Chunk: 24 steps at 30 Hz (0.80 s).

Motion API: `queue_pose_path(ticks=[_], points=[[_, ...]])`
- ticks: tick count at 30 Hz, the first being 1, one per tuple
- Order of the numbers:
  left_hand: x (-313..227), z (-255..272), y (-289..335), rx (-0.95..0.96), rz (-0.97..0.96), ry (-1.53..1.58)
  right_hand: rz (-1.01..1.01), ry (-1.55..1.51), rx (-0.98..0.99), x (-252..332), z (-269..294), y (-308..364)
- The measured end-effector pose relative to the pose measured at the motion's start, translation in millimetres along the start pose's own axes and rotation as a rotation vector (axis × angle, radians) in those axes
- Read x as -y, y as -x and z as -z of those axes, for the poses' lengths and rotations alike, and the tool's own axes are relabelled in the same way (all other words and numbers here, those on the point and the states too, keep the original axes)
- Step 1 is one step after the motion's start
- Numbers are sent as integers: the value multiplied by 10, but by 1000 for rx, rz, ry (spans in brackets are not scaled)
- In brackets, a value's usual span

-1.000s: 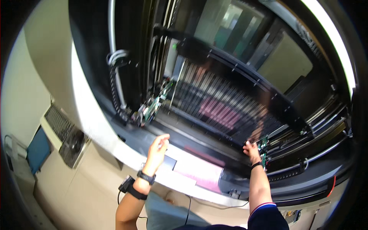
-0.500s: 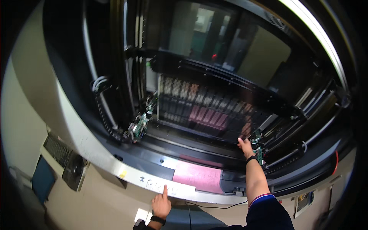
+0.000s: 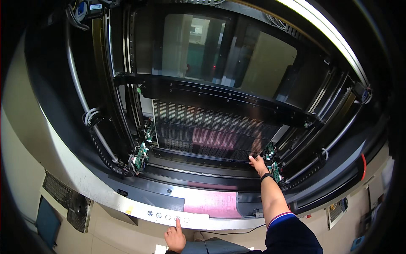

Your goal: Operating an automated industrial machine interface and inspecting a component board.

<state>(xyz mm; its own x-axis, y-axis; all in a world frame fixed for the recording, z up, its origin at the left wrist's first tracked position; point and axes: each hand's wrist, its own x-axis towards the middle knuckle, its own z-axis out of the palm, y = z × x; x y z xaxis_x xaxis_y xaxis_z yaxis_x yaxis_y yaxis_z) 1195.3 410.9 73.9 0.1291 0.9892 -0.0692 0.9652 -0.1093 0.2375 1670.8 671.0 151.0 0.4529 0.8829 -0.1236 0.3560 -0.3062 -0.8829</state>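
Observation:
My left hand [image 3: 175,240] is at the machine's front edge, its index finger stretched onto one of a row of round buttons [image 3: 168,217]. The other fingers are curled, and nothing is held. My right hand [image 3: 259,165] reaches inside the machine to the lower right corner of a dark perforated panel [image 3: 211,127]. Its fingers are bent together by that corner and partly hidden, so what they grip cannot be made out. A pink sheet with fine markings [image 3: 211,203] lies on the front ledge between my arms.
Green circuit boards [image 3: 139,157] with wiring sit left of the panel, and another board [image 3: 275,171] is close beside my right wrist. Metal rails [image 3: 80,91] run along both sides. A keyboard [image 3: 57,189] stands outside at the lower left. A black cable [image 3: 230,233] hangs below the ledge.
The whole view has shifted, so the machine now shows lower and further left, and sharper. Both hands keep their places, the left at the buttons and the right at the panel's corner.

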Motion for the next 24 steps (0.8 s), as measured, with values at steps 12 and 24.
queue_pose_path(ticks=[12,24], points=[[-38,-17,27,63,41,-21,7,6,-2,6,20,67],[38,628,-133,-401,66,221,37,-10,25,-81,140,-2]])
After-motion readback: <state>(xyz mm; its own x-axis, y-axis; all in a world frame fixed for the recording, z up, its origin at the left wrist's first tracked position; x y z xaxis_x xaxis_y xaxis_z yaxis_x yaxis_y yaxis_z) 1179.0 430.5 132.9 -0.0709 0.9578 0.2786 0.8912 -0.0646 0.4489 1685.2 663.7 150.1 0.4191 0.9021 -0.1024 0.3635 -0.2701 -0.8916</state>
